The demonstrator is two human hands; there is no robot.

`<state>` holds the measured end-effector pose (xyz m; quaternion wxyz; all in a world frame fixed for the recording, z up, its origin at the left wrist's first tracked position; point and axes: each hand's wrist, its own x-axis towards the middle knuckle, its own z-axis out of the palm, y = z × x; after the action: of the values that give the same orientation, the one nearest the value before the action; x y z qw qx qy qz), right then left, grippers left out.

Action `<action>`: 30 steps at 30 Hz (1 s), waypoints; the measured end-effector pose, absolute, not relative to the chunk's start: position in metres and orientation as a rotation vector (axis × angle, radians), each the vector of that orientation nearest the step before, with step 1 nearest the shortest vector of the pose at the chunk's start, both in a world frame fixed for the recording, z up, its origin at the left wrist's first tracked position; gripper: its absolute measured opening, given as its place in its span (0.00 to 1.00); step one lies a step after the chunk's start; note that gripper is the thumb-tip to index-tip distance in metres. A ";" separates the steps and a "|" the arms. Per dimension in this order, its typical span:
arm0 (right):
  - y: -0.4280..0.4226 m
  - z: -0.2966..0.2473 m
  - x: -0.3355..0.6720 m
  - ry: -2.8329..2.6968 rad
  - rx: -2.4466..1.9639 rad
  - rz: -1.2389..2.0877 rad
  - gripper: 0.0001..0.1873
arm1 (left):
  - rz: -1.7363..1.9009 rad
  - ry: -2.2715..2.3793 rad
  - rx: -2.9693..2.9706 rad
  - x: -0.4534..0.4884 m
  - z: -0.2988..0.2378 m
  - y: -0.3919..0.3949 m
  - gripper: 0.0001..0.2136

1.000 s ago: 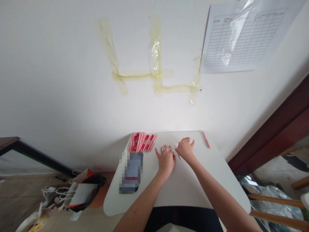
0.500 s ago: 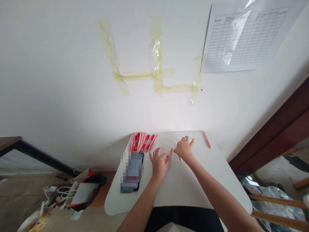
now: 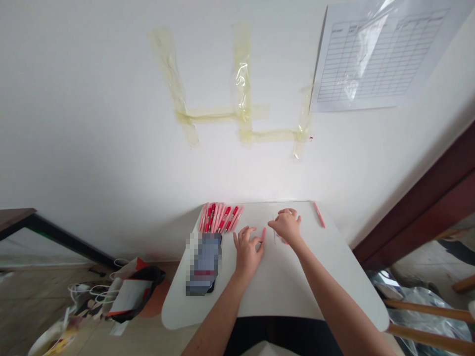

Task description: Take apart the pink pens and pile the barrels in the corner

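On the white table, my left hand pinches a pink pen part between thumb and forefinger, its other fingers spread. To its right, my right hand is bent over the table with fingers curled. A thin, pale stick like a pen refill shows at its thumb and fingertips. Partly hidden under that hand is a small pinkish piece, too small to make out. A bunch of pink and red pens lies at the back left. One single pink pen rests at the back right.
A phone, partly blurred out, lies at the table's left. Behind the table rises a wall with yellowed tape and a printed sheet. Bags stand on the floor at left; wooden bars are at right.
My right hand has shifted slightly right, and its fingers are more curled. The thin stick and the small pinkish piece now show beneath it. My left hand keeps its pinch on the pink part.
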<state>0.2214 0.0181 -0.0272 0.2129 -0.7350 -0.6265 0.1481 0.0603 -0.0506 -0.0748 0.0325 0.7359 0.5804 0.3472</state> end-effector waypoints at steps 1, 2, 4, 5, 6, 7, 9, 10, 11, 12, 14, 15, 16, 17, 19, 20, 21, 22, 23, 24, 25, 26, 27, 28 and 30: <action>0.017 -0.027 0.224 -1.674 -2.010 0.430 0.12 | 1.068 1.777 2.269 0.060 -0.074 -0.051 0.06; 0.016 -0.026 0.227 -1.609 -1.977 0.443 0.12 | 1.075 1.770 2.267 0.061 -0.074 -0.051 0.06; 0.012 -0.026 0.231 -1.489 -1.905 0.470 0.11 | 1.101 1.758 2.249 0.063 -0.073 -0.051 0.06; 0.010 -0.026 0.233 -1.432 -1.872 0.484 0.11 | 1.116 1.749 2.236 0.064 -0.073 -0.052 0.05; 0.008 -0.026 0.235 -1.381 -1.839 0.495 0.11 | 1.130 1.740 2.221 0.066 -0.073 -0.052 0.05; 0.007 -0.027 0.235 -1.337 -1.809 0.501 0.10 | 1.143 1.731 2.204 0.068 -0.073 -0.053 0.05; 0.003 -0.029 0.235 -1.275 -1.761 0.494 0.10 | 1.157 1.721 2.167 0.073 -0.072 -0.056 0.05; 0.002 -0.030 0.235 -1.258 -1.744 0.487 0.09 | 1.160 1.725 2.145 0.075 -0.072 -0.057 0.05; 0.000 -0.032 0.234 -1.249 -1.733 0.480 0.09 | 1.161 1.732 2.121 0.076 -0.072 -0.058 0.05; -0.001 -0.034 0.233 -1.244 -1.726 0.473 0.09 | 1.162 1.743 2.096 0.078 -0.072 -0.058 0.05; -0.003 -0.038 0.231 -1.237 -1.721 0.461 0.09 | 1.166 1.762 2.059 0.079 -0.071 -0.059 0.04; -0.004 -0.039 0.230 -1.234 -1.718 0.457 0.09 | 1.170 1.765 2.051 0.079 -0.071 -0.059 0.04; -0.005 -0.041 0.229 -1.230 -1.717 0.454 0.08 | 1.176 1.765 2.048 0.079 -0.071 -0.059 0.04; -0.005 -0.042 0.229 -1.226 -1.716 0.451 0.08 | 1.182 1.761 2.050 0.079 -0.071 -0.059 0.04; -0.006 -0.043 0.228 -1.225 -1.715 0.449 0.09 | 1.192 1.750 2.059 0.078 -0.070 -0.059 0.04; -0.006 -0.044 0.227 -1.225 -1.716 0.448 0.09 | 1.196 1.747 2.062 0.078 -0.070 -0.059 0.04; -0.007 -0.044 0.227 -1.228 -1.714 0.448 0.09 | 1.199 1.745 2.062 0.078 -0.070 -0.058 0.04; -0.007 -0.043 0.227 -1.229 -1.711 0.447 0.09 | 1.202 1.744 2.058 0.078 -0.070 -0.058 0.04; -0.007 -0.043 0.226 -1.230 -1.707 0.445 0.09 | 1.205 1.743 2.055 0.078 -0.071 -0.058 0.04; -0.008 -0.043 0.226 -1.228 -1.705 0.442 0.09 | 1.209 1.742 2.050 0.078 -0.071 -0.058 0.04; -0.008 -0.042 0.225 -1.228 -1.705 0.439 0.09 | 1.214 1.742 2.045 0.078 -0.071 -0.058 0.04; -0.008 -0.042 0.224 -1.228 -1.706 0.435 0.09 | 1.220 1.741 2.039 0.078 -0.071 -0.057 0.04; -0.008 -0.042 0.223 -1.230 -1.708 0.430 0.09 | 1.228 1.739 2.032 0.078 -0.071 -0.057 0.04; -0.009 -0.043 0.222 -1.232 -1.707 0.424 0.09 | 1.237 1.736 2.024 0.078 -0.071 -0.056 0.04; -0.009 -0.044 0.221 -1.238 -1.703 0.413 0.09 | 1.253 1.731 2.011 0.078 -0.071 -0.056 0.05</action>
<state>0.2206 -0.0093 -0.0436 0.4777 -0.6974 -0.5068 0.1692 0.0778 -0.0559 -0.0711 0.1032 0.6816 0.5868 0.4247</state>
